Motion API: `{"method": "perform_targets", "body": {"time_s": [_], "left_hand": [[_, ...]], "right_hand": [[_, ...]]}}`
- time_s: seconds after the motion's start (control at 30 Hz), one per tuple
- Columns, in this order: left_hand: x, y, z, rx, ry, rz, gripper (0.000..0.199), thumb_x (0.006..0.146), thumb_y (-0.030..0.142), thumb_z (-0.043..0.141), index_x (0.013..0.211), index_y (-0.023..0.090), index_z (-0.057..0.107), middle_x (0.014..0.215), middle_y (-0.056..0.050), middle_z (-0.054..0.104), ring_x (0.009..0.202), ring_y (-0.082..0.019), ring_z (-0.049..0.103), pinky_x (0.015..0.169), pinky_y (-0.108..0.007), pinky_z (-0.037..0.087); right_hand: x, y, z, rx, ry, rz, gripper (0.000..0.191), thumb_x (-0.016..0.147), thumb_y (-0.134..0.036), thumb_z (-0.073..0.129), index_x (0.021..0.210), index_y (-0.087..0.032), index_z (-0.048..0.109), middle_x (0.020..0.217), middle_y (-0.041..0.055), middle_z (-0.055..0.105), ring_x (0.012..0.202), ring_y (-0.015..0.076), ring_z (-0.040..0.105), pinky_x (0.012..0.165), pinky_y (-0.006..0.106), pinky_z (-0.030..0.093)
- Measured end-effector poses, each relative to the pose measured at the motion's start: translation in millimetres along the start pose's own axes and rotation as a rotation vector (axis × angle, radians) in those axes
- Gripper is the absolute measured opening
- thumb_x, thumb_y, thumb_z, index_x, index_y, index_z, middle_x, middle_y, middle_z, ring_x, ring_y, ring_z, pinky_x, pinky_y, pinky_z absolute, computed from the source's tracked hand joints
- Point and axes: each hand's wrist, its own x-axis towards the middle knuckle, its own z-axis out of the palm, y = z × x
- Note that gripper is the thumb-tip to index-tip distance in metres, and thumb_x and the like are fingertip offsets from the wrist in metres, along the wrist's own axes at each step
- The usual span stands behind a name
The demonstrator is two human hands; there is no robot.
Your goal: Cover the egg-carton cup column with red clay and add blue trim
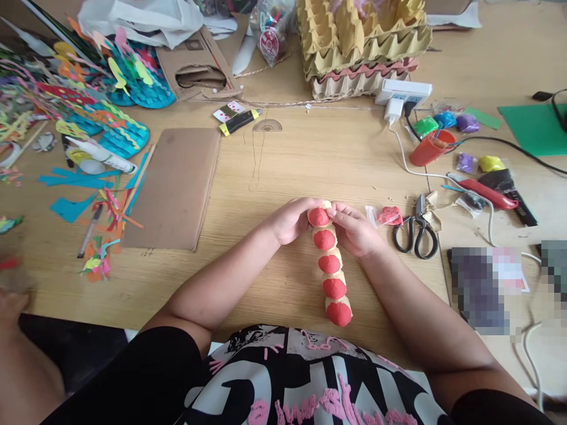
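A narrow strip of egg carton [329, 264], with red clay domes covering its several bumps, points toward my body over the wooden table. My left hand [293, 221] grips its far end from the left, thumb and fingers closed at the edge. On the other side my right hand [353, 227] pinches the same end near a pale, uncovered tip. A packet of red clay [388, 215] lies just right of my right hand, and beyond it rest black-handled scissors [416, 230].
Stacked egg trays [363, 59] stand at the back beside a white power strip [405, 92]. An orange cup [432, 147], clay packets and a cable lie right. Cardboard [170, 189] and colourful paper scraps [106, 218] lie left. Another person's arm [22, 354] shows at far left.
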Motion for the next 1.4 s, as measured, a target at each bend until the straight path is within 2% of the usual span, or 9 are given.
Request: {"method": "perform_targets", "body": {"time_s": [0.17,0.27,0.4,0.6,0.73,0.83,0.97,1.23,1.4], "left_hand": [[-3.7,1.0,2.2,0.047,0.023,0.002,0.047,0.069,0.045,0.094,0.062,0.021,0.054,0.067,0.002,0.046,0.067,-0.014,0.047,0.063,-0.030,0.037],[-2.2,0.8,1.2,0.007,0.041,-0.013,0.038,0.069,0.043,0.091,0.067,0.020,0.061,0.070,0.000,0.052,0.069,-0.015,0.050,0.064,-0.031,0.040],[0.7,0.9,0.1,-0.071,0.022,-0.029,0.038,0.074,0.054,0.088,0.077,0.019,0.071,0.078,-0.004,0.065,0.073,-0.018,0.056,0.067,-0.032,0.043],[-0.3,0.9,-0.7,-0.022,-0.003,0.001,0.037,0.075,0.047,0.096,0.082,0.018,0.074,0.078,-0.001,0.066,0.076,-0.016,0.059,0.075,-0.032,0.045],[0.7,0.2,-1.7,-0.082,0.009,-0.028,0.037,0.077,0.051,0.090,0.082,0.018,0.073,0.079,-0.003,0.068,0.074,-0.018,0.060,0.072,-0.033,0.044],[1.5,0.4,-0.8,-0.108,0.037,-0.036,0.034,0.078,0.051,0.085,0.077,0.019,0.071,0.076,-0.004,0.067,0.072,-0.019,0.058,0.069,-0.034,0.043],[-0.1,1.4,2.2,-0.036,0.049,-0.028,0.036,0.073,0.049,0.091,0.077,0.020,0.072,0.077,-0.004,0.066,0.075,-0.018,0.056,0.068,-0.032,0.042],[-2.1,1.6,2.6,0.025,0.001,0.011,0.041,0.075,0.047,0.092,0.066,0.022,0.061,0.068,-0.001,0.049,0.069,-0.016,0.045,0.064,-0.033,0.038],[1.1,1.0,-0.1,-0.061,0.030,-0.030,0.032,0.075,0.049,0.086,0.077,0.020,0.072,0.075,-0.005,0.064,0.072,-0.019,0.055,0.068,-0.033,0.043]], "right_hand": [[0.5,2.0,1.1,-0.035,-0.012,-0.020,0.057,0.068,-0.061,0.112,0.076,-0.021,0.072,0.077,-0.0006,0.067,0.072,0.0152,0.056,0.071,0.030,0.048],[0.5,2.2,0.3,-0.024,-0.004,-0.024,0.057,0.068,-0.061,0.112,0.077,-0.021,0.072,0.076,-0.0011,0.067,0.071,0.0148,0.057,0.070,0.030,0.049],[0.6,1.7,-2.5,-0.007,-0.006,-0.033,0.057,0.073,-0.064,0.109,0.078,-0.023,0.070,0.074,-0.0010,0.067,0.068,0.0161,0.057,0.070,0.032,0.053],[1.1,3.2,-7.3,-0.046,-0.011,-0.023,0.055,0.076,-0.067,0.106,0.084,-0.024,0.073,0.073,-0.0004,0.068,0.067,0.0179,0.058,0.069,0.033,0.053],[0.3,1.9,-5.3,0.000,0.005,-0.020,0.056,0.071,-0.064,0.110,0.079,-0.022,0.073,0.074,-0.0011,0.068,0.068,0.0156,0.057,0.069,0.030,0.051],[0.0,1.3,-3.1,0.004,-0.001,-0.020,0.057,0.070,-0.062,0.111,0.078,-0.022,0.072,0.074,-0.0016,0.066,0.066,0.0141,0.055,0.068,0.030,0.049],[0.4,2.4,-2.1,-0.044,0.005,-0.031,0.058,0.071,-0.066,0.109,0.082,-0.023,0.072,0.077,0.0001,0.068,0.071,0.0173,0.058,0.071,0.032,0.051],[0.0,1.2,1.2,-0.058,0.003,-0.061,0.058,0.069,-0.063,0.111,0.077,-0.023,0.071,0.076,-0.0017,0.065,0.071,0.0151,0.053,0.070,0.029,0.048],[0.3,1.1,-0.5,-0.042,0.012,-0.038,0.059,0.069,-0.065,0.110,0.079,-0.023,0.069,0.075,-0.0019,0.065,0.068,0.0151,0.053,0.068,0.030,0.050]]}}
